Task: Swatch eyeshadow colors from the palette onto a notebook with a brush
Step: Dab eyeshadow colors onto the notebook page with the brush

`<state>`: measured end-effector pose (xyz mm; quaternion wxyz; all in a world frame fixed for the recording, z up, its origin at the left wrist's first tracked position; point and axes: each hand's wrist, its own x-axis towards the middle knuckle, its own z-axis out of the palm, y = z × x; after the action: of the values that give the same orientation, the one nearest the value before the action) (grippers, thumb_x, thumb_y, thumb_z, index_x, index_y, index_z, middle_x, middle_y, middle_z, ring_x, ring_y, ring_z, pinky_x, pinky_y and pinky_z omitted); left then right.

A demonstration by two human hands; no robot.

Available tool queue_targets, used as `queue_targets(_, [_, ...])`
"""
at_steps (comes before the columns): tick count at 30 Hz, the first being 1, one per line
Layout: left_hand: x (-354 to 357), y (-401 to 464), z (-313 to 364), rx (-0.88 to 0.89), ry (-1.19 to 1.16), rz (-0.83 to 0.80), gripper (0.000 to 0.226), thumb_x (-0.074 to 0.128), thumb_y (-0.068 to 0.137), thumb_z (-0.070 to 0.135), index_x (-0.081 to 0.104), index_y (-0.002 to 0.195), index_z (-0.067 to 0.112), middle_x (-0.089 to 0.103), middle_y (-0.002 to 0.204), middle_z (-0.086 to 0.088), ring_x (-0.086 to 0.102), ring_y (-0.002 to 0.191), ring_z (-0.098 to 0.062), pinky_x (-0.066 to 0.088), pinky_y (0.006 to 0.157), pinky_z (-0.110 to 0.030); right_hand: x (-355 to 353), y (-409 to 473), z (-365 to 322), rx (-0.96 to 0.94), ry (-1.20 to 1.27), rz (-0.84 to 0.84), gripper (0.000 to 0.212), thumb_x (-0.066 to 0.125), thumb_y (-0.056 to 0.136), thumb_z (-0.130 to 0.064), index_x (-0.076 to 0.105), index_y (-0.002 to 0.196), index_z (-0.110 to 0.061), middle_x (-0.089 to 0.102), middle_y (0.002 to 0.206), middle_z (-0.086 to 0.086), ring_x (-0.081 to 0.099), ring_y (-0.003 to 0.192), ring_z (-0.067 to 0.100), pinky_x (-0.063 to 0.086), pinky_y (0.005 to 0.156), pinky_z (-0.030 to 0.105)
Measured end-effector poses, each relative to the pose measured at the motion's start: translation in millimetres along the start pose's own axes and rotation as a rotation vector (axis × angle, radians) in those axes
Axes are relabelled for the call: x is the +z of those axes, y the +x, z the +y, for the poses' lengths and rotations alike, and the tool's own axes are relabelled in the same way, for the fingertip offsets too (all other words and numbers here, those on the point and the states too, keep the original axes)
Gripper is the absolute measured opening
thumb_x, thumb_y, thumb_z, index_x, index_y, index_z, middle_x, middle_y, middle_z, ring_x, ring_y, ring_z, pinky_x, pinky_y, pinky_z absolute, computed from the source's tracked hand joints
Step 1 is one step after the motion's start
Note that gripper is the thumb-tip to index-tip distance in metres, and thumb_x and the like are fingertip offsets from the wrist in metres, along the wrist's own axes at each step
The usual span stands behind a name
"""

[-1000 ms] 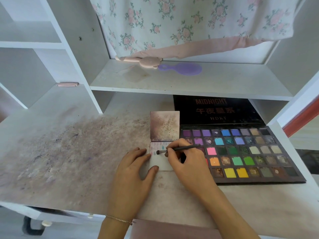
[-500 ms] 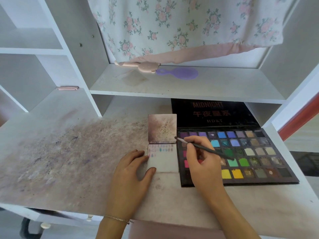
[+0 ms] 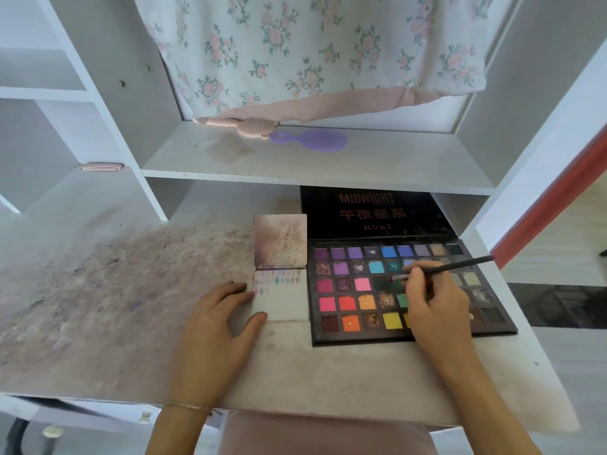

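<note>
A large black eyeshadow palette point(image 3: 345, 338) lies open on the desk, its many coloured pans facing up and its lid leaning back. My right hand point(image 3: 433, 310) pinches a thin black brush point(image 3: 460, 266), whose tip touches a dark green pan in the middle of the palette. Left of the palette lies a small open notebook point(image 3: 284, 303) with rows of small colour swatches along the top of its page. My left hand point(image 3: 216, 320) rests flat on the desk, thumb and fingertips touching the notebook's left edge.
The desk top point(image 3: 98, 290) is stained with purple and brown powder. Above it a shelf point(image 3: 328, 165) carries a purple hand mirror point(image 3: 315, 141) and a pink object. A floral cloth point(image 3: 312, 50) hangs behind. A small pink item point(image 3: 100, 167) sits on the left ledge.
My right hand carried the brush from the notebook page rightward across the palette; its tip now sits in a dark green pan. My left hand stayed at the notebook.
</note>
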<state>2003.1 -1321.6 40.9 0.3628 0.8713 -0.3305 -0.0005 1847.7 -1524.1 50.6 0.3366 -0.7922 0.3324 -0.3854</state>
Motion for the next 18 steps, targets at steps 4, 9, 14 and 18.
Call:
queue_targets(4, [-0.6,0.1,-0.4,0.001,-0.003,-0.001,0.033,0.069,0.078,0.022,0.065,0.109,0.014,0.055,0.123,0.004,0.044,0.115,-0.007,0.028,0.098,-0.021,2.8,1.2,1.1,-0.014,-0.073,-0.073,0.015,0.047,0.09,-0.018,0.05,0.08,-0.029,0.053,0.071,-0.017,0.055,0.073,0.002,0.04,0.06,0.016])
queue_targets(9, [0.0,0.4,-0.4,-0.005,0.008,-0.007,0.032,0.07,0.077,0.022,0.065,0.109,0.015,0.055,0.123,0.003,0.045,0.116,-0.011,0.029,0.098,-0.022,3.3,1.6,3.7,0.002,-0.141,-0.092,0.011,0.049,0.089,-0.021,0.058,0.083,-0.02,0.052,0.069,-0.018,0.054,0.071,0.004,0.04,0.059,0.017])
queue_targets(14, [0.1,0.0,-0.1,-0.007,0.007,-0.007,0.032,0.07,0.077,0.022,0.065,0.108,0.016,0.055,0.123,0.003,0.045,0.116,-0.011,0.029,0.098,-0.021,4.8,2.1,3.6,0.01,-0.177,-0.053,0.016,0.048,0.088,-0.023,0.058,0.08,-0.015,0.059,0.072,-0.001,0.056,0.07,0.012,0.043,0.058,0.022])
queue_targets(18, [-0.2,0.1,-1.4,0.0,0.013,-0.006,0.032,0.069,0.078,0.022,0.065,0.109,0.016,0.055,0.123,0.004,0.044,0.116,-0.009,0.028,0.097,-0.019,3.0,1.0,1.4,0.01,-0.082,-0.044,0.009,0.049,0.088,-0.017,0.055,0.083,-0.021,0.057,0.073,-0.005,0.056,0.074,0.009,0.046,0.063,0.025])
